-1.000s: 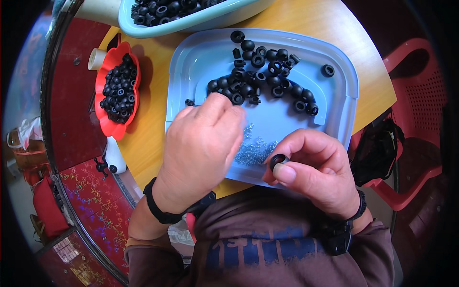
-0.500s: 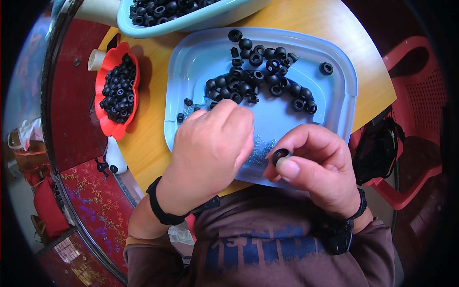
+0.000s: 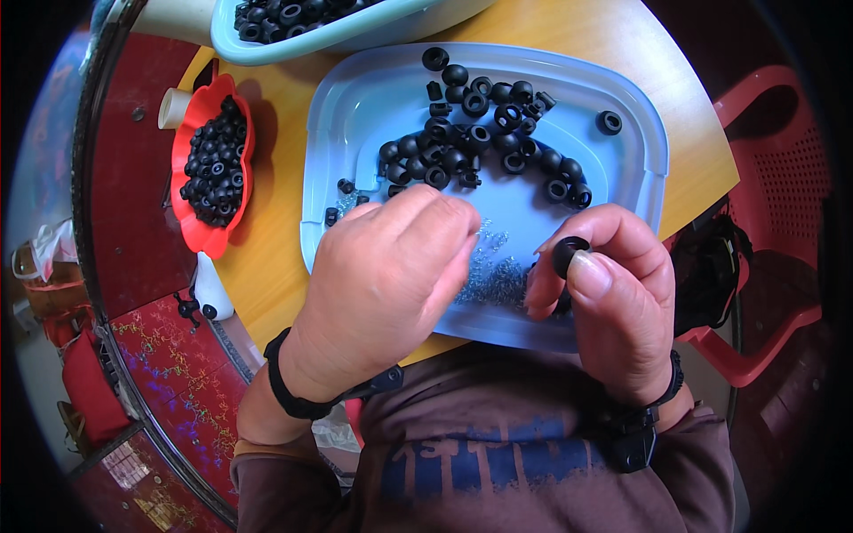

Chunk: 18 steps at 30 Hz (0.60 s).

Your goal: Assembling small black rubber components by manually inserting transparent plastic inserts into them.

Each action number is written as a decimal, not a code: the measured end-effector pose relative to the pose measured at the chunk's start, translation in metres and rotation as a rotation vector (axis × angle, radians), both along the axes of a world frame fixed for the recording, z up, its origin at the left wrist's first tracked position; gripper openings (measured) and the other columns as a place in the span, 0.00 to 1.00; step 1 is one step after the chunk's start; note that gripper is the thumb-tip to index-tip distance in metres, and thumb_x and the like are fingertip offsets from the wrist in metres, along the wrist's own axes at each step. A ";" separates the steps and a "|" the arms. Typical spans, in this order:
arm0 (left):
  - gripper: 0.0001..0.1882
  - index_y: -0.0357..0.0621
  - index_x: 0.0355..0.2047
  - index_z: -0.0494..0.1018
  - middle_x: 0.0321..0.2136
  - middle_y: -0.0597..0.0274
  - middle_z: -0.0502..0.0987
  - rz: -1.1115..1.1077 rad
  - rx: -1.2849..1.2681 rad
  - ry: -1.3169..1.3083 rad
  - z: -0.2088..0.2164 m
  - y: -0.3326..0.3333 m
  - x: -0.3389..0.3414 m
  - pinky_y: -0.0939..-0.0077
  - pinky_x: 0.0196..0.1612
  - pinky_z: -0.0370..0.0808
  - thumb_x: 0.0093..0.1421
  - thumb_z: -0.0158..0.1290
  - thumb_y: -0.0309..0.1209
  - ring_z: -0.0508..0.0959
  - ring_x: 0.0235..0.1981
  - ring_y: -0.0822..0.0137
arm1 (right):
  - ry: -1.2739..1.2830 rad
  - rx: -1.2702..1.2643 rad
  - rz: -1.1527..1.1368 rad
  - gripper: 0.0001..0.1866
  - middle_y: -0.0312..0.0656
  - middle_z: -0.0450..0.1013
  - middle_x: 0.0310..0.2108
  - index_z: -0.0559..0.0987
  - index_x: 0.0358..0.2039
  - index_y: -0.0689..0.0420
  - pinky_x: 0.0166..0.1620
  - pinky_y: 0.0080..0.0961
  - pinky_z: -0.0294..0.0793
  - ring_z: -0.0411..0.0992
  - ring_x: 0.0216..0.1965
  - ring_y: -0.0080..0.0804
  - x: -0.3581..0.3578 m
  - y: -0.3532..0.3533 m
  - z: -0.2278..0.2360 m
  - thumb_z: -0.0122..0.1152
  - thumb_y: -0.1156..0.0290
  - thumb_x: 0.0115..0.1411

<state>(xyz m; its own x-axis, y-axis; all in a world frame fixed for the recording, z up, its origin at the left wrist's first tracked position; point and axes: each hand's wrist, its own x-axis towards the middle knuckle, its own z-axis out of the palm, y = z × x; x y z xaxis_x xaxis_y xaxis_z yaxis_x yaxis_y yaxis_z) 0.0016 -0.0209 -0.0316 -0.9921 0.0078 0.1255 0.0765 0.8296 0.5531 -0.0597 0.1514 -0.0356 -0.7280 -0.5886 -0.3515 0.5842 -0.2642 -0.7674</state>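
My right hand [image 3: 622,302] pinches a small round black plastic piece [image 3: 566,254] between thumb and index finger, above the right side of a light blue plastic tray [image 3: 656,191]. Over the tray's near left part, my left hand [image 3: 382,280] is closed with its back upward; its fingertips are hidden, so whatever it holds cannot be seen. Small clear-looking metal springs [image 3: 498,282] lie heaped between the hands. Beyond them, many black round caps [image 3: 455,162] and a few cylindrical black pieces are scattered in the tray.
A red flower-shaped bowl [image 3: 186,224] full of small black parts stands at the left, beside a pale cup [image 3: 174,108]. A light teal basin [image 3: 373,28] of black caps is at the far edge of the wooden table [image 3: 697,164]. A pink plastic chair [image 3: 786,147] stands right.
My right hand has moved up and right and turned the black piece, which now shows its rounded side instead of its hollow. My left hand remains closed in nearly the same place.
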 end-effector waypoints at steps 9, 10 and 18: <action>0.08 0.41 0.27 0.70 0.23 0.59 0.70 -0.084 -0.155 -0.175 0.004 0.011 0.002 0.68 0.25 0.64 0.45 0.56 0.26 0.72 0.24 0.58 | -0.014 -0.023 0.021 0.12 0.40 0.70 0.22 0.71 0.30 0.61 0.28 0.20 0.68 0.69 0.22 0.25 -0.001 0.000 -0.001 0.55 0.65 0.52; 0.08 0.41 0.27 0.70 0.23 0.59 0.70 -0.083 -0.155 -0.175 0.004 0.011 0.002 0.68 0.25 0.64 0.45 0.56 0.26 0.72 0.24 0.58 | -0.015 -0.025 0.021 0.12 0.40 0.70 0.22 0.71 0.30 0.61 0.28 0.20 0.68 0.69 0.22 0.25 -0.001 0.000 -0.001 0.55 0.65 0.52; 0.09 0.42 0.26 0.68 0.23 0.59 0.68 -0.093 -0.199 -0.210 0.006 0.015 0.005 0.68 0.24 0.62 0.44 0.55 0.24 0.70 0.22 0.57 | -0.003 -0.040 0.042 0.11 0.40 0.70 0.22 0.71 0.30 0.62 0.28 0.20 0.68 0.69 0.22 0.25 0.000 0.001 -0.003 0.55 0.66 0.52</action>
